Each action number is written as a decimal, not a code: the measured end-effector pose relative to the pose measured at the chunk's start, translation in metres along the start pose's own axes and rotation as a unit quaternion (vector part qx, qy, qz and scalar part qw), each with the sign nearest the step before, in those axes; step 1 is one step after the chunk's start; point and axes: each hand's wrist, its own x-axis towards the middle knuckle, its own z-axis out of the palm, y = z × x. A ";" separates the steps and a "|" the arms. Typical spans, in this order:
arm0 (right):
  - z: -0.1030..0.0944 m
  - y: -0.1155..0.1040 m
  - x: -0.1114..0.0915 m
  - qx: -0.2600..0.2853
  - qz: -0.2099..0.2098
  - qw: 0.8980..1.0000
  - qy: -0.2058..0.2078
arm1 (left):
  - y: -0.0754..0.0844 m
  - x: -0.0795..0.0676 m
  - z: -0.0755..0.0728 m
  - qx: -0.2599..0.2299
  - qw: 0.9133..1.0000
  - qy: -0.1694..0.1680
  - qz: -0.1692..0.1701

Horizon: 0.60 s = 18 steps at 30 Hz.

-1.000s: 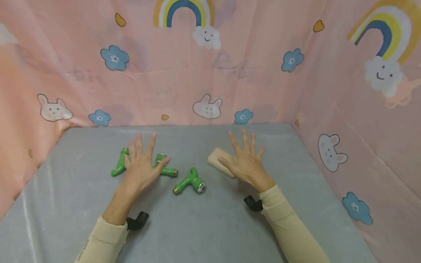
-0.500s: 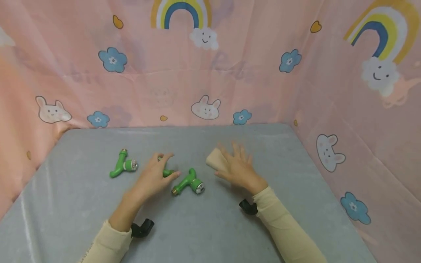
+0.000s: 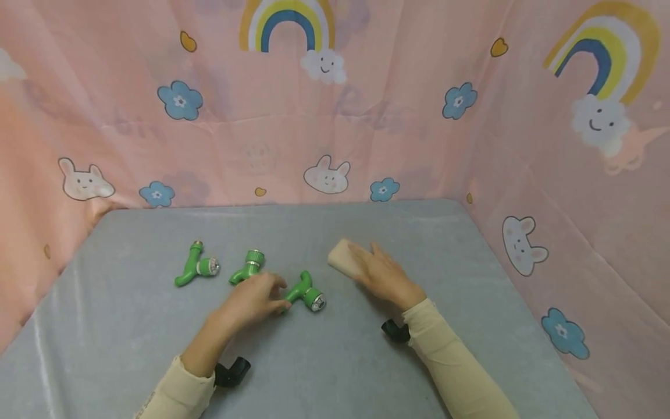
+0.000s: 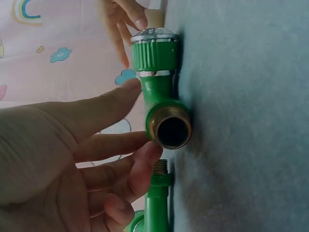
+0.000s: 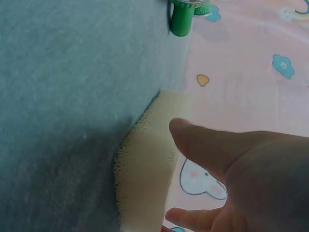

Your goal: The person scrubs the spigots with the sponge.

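Three green taps with brass threaded ends lie on the grey table. The leftmost tap (image 3: 193,266) lies apart from the hands. The middle tap (image 3: 250,265) is partly covered by my left hand (image 3: 253,302). That hand reaches to the nearest tap (image 3: 305,290), thumb and loosely bent fingers beside its body; no firm grip shows. In the left wrist view this tap (image 4: 157,92) shows its ribbed handle and open brass end. My right hand (image 3: 387,279) lies over a beige sponge-like block (image 3: 342,258), thumb and fingertips at its upper side. Its right part is hidden.
The grey table (image 3: 335,372) reaches back to a pink printed curtain (image 3: 282,139) that hangs behind and at both sides. Black curved pieces (image 3: 232,372) stick out at both wrists below the beige sleeves (image 3: 455,355).
My left hand has come down and rightward from over the left and middle taps to the nearest tap. My right hand's spread fingers have lowered and drawn together over the beige block.
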 end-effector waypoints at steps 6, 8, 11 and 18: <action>0.007 0.000 0.001 -0.034 -0.013 0.999 0.011 | -0.001 0.000 0.007 0.021 1.000 -0.002 0.012; 0.009 0.000 0.001 -0.039 -0.016 0.999 0.015 | -0.001 -0.001 0.008 0.029 0.999 -0.001 0.013; 0.008 0.001 0.002 -0.034 -0.017 0.999 0.021 | -0.002 -0.002 0.010 0.044 0.999 0.000 0.016; -0.003 0.006 0.001 -0.017 -0.021 0.998 0.061 | 0.000 0.001 0.012 0.027 0.999 0.019 0.017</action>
